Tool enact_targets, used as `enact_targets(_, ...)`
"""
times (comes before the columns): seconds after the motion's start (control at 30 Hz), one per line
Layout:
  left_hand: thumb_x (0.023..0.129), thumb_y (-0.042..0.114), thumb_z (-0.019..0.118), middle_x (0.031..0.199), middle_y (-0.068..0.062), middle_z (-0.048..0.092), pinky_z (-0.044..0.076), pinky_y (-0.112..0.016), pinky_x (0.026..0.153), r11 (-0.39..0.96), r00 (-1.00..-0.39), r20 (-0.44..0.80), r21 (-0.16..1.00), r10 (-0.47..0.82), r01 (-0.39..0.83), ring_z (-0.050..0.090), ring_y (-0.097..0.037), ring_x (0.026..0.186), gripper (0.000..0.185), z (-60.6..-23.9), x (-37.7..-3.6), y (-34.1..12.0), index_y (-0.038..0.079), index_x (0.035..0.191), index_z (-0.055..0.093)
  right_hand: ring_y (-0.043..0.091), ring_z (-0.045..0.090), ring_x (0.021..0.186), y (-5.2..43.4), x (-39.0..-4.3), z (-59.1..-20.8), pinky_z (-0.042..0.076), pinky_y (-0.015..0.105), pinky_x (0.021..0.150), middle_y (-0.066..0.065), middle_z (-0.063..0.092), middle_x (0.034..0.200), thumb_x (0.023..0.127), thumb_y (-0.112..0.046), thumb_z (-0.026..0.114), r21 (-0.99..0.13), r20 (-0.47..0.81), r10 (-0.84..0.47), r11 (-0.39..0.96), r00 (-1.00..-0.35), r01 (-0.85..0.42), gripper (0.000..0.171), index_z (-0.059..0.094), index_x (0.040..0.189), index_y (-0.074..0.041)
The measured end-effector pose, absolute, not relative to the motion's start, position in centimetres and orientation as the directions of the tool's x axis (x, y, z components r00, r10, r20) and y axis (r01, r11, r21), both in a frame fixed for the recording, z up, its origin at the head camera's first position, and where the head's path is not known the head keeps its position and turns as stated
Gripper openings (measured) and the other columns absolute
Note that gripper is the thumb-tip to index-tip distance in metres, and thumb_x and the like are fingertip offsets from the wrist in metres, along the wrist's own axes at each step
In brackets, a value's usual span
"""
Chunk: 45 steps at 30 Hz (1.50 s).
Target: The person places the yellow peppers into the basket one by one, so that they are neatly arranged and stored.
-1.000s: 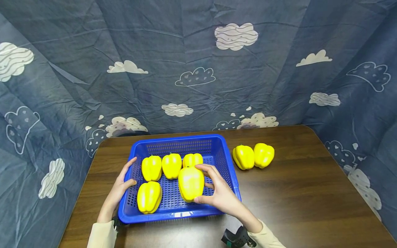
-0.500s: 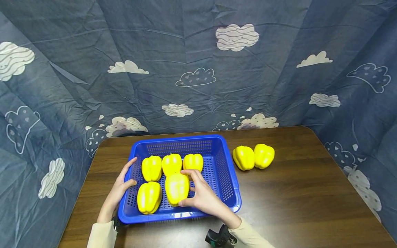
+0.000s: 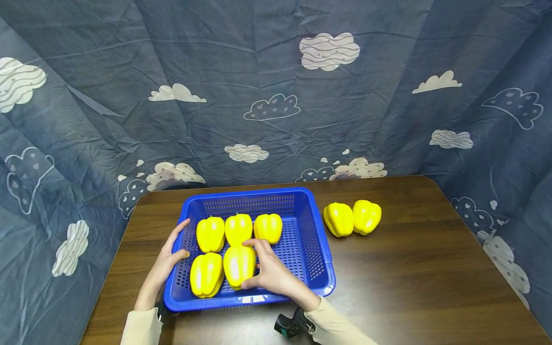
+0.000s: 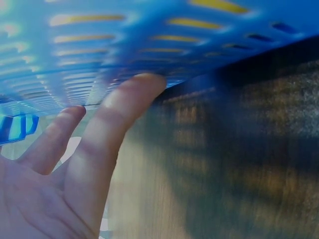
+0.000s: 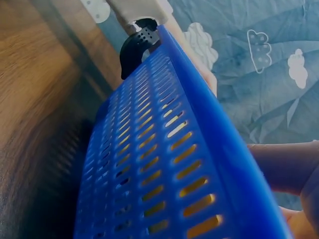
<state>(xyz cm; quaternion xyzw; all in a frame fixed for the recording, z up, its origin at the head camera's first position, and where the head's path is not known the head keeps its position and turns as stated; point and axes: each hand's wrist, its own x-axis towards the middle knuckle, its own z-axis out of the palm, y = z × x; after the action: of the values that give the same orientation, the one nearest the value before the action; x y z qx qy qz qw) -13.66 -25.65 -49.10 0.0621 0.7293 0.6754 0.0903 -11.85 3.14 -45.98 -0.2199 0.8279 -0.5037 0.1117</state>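
Note:
A blue perforated basket sits on the brown table and holds several yellow bell peppers: three in the back row, two in the front. My right hand grips the front middle pepper, which rests on the basket floor against the front left pepper. My left hand holds the basket's left rim, thumb inside and fingers straight along the outer wall. The right wrist view shows the basket's wall up close.
Two more yellow peppers lie side by side on the table right of the basket. A blue cloud-print cloth closes off the back and both sides. Bare tabletop stretches to the right and front right.
My right hand has carried its pepper leftward and down, from above the basket's middle to the floor beside the front left pepper. The left hand has stayed on the rim.

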Motion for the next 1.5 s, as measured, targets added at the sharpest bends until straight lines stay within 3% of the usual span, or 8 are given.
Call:
enact_targets(0.13,0.088,-0.005,0.040,0.156,-0.020,0.006,0.038,-0.064,0.091,0.081,-0.977,-0.057,0.996,0.207,-0.042,0.029,-0.053,0.128,0.072,-49.0,-13.6,-25.4,0.017,0.153,0.017,0.028,0.049,0.105,2.8,-11.8,-46.1,0.048,0.036,0.086,0.015,0.042,0.124,0.060,-0.005,0.087,-0.847,0.053,-0.482,0.442,-0.874,-0.295,0.079,0.044,0.126,-0.004)
enact_targets(0.3,0.088,-0.004,0.041,0.156,-0.020,0.006,0.039,-0.063,0.092,0.095,-0.975,-0.064,0.994,0.213,-0.045,0.030,-0.052,0.128,0.073,-49.0,-13.6,-25.2,0.017,0.153,0.017,0.029,0.050,0.111,2.5,-11.8,-46.3,0.041,0.042,0.097,0.013,0.043,0.121,0.057,-0.006,0.088,-0.817,0.023,-0.469,0.500,-0.883,-0.287,0.080,0.045,0.125,-0.005)
enact_targets(0.6,0.089,-0.003,0.041,0.156,-0.021,0.004,0.039,-0.065,0.090,0.114,-0.976,-0.065,0.993,0.207,-0.042,0.028,-0.053,0.128,0.072,-48.8,-13.3,-25.6,0.018,0.153,0.015,0.028,0.048,0.112,2.1,-11.9,-46.5,0.040,0.043,0.097,0.010,0.042,0.121,0.057,-0.007,0.090,-0.821,-0.077,-0.469,0.531,-0.880,-0.211,0.081,0.045,0.124,-0.009)
enact_targets(0.83,0.090,-0.001,0.042,0.156,-0.020,0.002,0.035,-0.067,0.092,0.124,-0.975,-0.070,0.991,0.209,-0.045,0.024,-0.053,0.131,0.073,-48.7,-13.2,-25.7,0.019,0.153,0.014,0.027,0.048,0.106,2.2,-11.8,-46.4,0.042,0.039,0.089,0.010,0.041,0.120,0.063,0.004,0.082,-0.838,-0.103,-0.486,0.513,-0.868,-0.188,0.071,0.046,0.122,-0.009)
enact_targets(1.1,0.090,-0.002,0.041,0.156,-0.021,0.004,0.040,-0.063,0.091,0.092,-0.974,-0.076,0.994,0.214,-0.058,0.028,-0.052,0.129,0.072,-48.8,-13.4,-25.4,0.019,0.153,0.015,0.030,0.048,0.111,2.5,-11.8,-46.2,0.040,0.046,0.096,0.013,0.043,0.122,0.065,0.005,0.077,-0.837,-0.096,-0.466,0.516,-0.880,-0.182,0.064,0.048,0.121,-0.005)
enact_targets(1.27,0.090,-0.002,0.042,0.156,-0.021,0.004,0.040,-0.063,0.091,0.088,-0.974,-0.072,0.995,0.215,-0.054,0.028,-0.053,0.128,0.072,-49.0,-13.4,-25.4,0.019,0.153,0.015,0.030,0.050,0.109,2.7,-11.8,-46.1,0.041,0.045,0.094,0.013,0.046,0.123,0.067,0.003,0.075,-0.840,-0.092,-0.450,0.515,-0.888,-0.173,0.060,0.050,0.120,-0.005)
enact_targets(1.5,0.089,-0.002,0.042,0.156,-0.021,0.004,0.040,-0.064,0.090,0.093,-0.975,-0.075,0.994,0.209,-0.056,0.028,-0.054,0.128,0.072,-48.9,-13.3,-25.4,0.018,0.153,0.015,0.039,0.051,0.113,3.4,-11.9,-46.1,0.044,0.048,0.092,0.015,0.049,0.125,0.070,0.001,0.074,-0.867,-0.067,-0.439,0.470,-0.896,-0.166,0.057,0.051,0.122,-0.003)
